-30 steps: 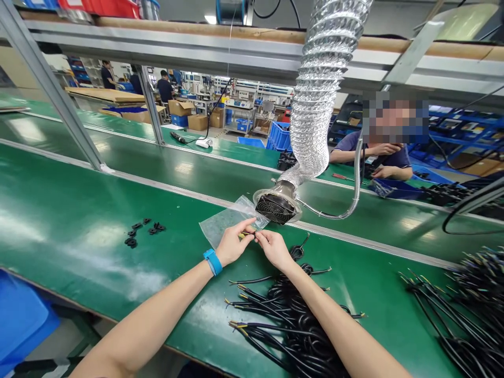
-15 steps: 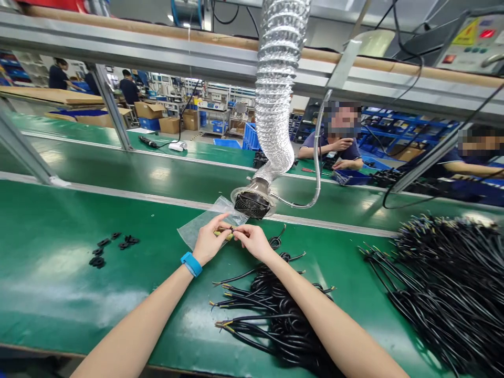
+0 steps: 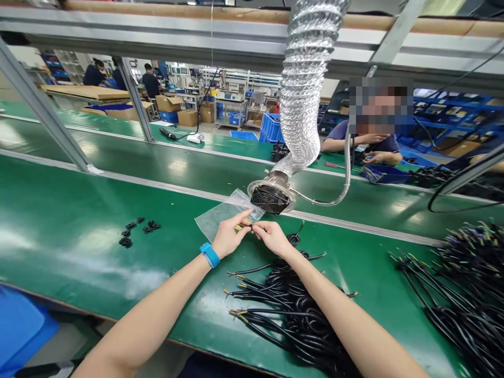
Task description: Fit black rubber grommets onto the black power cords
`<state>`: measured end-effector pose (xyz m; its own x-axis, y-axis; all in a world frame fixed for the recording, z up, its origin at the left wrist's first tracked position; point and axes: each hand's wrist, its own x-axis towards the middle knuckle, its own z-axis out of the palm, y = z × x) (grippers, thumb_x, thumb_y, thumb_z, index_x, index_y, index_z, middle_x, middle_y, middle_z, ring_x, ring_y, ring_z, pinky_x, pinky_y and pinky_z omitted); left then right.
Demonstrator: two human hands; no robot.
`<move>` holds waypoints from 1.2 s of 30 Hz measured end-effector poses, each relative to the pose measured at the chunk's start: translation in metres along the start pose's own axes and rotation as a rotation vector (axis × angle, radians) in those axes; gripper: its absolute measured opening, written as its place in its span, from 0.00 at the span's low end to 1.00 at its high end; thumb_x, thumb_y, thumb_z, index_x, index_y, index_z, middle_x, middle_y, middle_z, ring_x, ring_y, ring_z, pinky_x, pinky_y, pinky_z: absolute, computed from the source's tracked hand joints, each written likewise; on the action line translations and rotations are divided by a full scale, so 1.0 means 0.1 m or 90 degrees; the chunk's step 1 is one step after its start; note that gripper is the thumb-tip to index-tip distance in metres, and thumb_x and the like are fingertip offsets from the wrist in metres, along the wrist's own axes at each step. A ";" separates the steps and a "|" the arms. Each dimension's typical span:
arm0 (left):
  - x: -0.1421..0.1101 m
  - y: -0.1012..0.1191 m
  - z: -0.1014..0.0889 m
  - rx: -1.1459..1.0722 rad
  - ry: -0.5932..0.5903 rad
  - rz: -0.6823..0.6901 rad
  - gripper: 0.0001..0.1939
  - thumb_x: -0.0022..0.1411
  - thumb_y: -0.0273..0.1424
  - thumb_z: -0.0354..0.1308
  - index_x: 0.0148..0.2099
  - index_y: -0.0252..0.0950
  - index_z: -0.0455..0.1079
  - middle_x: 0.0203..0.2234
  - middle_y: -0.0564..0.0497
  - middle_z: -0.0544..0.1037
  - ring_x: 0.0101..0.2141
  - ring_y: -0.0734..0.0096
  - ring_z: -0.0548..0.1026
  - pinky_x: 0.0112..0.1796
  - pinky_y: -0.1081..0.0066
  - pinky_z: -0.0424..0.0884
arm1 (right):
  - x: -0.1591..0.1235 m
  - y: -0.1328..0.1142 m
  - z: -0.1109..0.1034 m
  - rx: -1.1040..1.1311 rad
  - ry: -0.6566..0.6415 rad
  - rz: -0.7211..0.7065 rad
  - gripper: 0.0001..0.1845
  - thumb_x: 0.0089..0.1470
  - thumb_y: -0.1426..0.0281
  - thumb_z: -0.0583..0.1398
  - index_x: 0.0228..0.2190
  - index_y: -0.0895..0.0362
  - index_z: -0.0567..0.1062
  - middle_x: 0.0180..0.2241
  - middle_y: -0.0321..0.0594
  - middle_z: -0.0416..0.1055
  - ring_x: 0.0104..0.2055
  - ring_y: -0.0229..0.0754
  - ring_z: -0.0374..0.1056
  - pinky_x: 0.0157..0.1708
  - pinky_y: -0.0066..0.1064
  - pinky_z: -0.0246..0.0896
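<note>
My left hand (image 3: 229, 236), with a blue band on its wrist, is closed on the yellow and dark wire ends (image 3: 241, 227) of a cable. Its index finger stretches forward past the thumb. Right beside it, my right hand (image 3: 272, 237) pinches the dark part of the same cable end, thumb and fingers together; the fingers hide most of it. Under and behind the left hand lies a clear plastic bag (image 3: 214, 219). Below my right forearm, a pile of black cables (image 3: 291, 310) points its bared coloured ends leftward.
A round fan-like extractor head (image 3: 271, 197) on a silver duct (image 3: 301, 89) hangs just beyond my hands. Several small black parts (image 3: 126, 242) lie on the green table at left. A big cable heap (image 3: 468, 283) is at right. A co-worker (image 3: 374, 142) sits across.
The view has shifted, so the scene sits further right and a blue bin shows at lower left. Both hands stay together at the cable end, with the left fingers slightly shifted.
</note>
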<state>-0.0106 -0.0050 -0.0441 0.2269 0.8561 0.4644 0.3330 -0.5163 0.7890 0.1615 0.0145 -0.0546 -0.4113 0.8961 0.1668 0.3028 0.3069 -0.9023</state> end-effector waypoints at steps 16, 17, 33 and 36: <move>-0.03 -0.13 -0.11 0.295 0.038 0.075 0.15 0.65 0.35 0.51 0.37 0.38 0.79 0.33 0.47 0.82 0.32 0.64 0.79 0.36 0.69 0.73 | -0.02 -0.21 -0.04 -0.156 0.057 -0.040 0.17 0.60 0.69 0.54 0.21 0.57 0.72 0.18 0.32 0.66 0.23 0.35 0.60 0.27 0.25 0.53; -0.03 -0.14 -0.13 0.291 0.043 0.074 0.16 0.65 0.36 0.51 0.37 0.38 0.79 0.33 0.47 0.83 0.33 0.64 0.79 0.36 0.69 0.73 | -0.01 -0.23 -0.05 -0.174 0.052 -0.044 0.17 0.60 0.70 0.54 0.21 0.58 0.73 0.19 0.32 0.67 0.24 0.34 0.62 0.28 0.24 0.53; 0.00 -0.16 -0.13 0.387 0.022 0.169 0.18 0.64 0.43 0.48 0.36 0.40 0.76 0.33 0.52 0.83 0.33 0.61 0.80 0.32 0.68 0.72 | -1.32 -1.22 -2.44 -0.650 0.366 0.048 0.13 0.59 0.67 0.56 0.29 0.60 0.78 0.24 0.39 0.70 0.29 0.38 0.65 0.35 0.31 0.58; 0.00 -0.10 -0.10 0.384 0.048 0.141 0.17 0.63 0.45 0.48 0.34 0.45 0.75 0.31 0.58 0.83 0.31 0.62 0.80 0.29 0.67 0.71 | -1.78 -1.03 -2.91 -0.786 0.386 0.247 0.10 0.54 0.68 0.60 0.28 0.61 0.79 0.24 0.43 0.70 0.32 0.44 0.68 0.38 0.37 0.61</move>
<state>-0.0235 0.0009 -0.0478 0.2910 0.7161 0.6344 0.7471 -0.5843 0.3169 0.4536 -0.0839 0.1243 0.1990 0.8857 0.4194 0.9797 -0.1899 -0.0637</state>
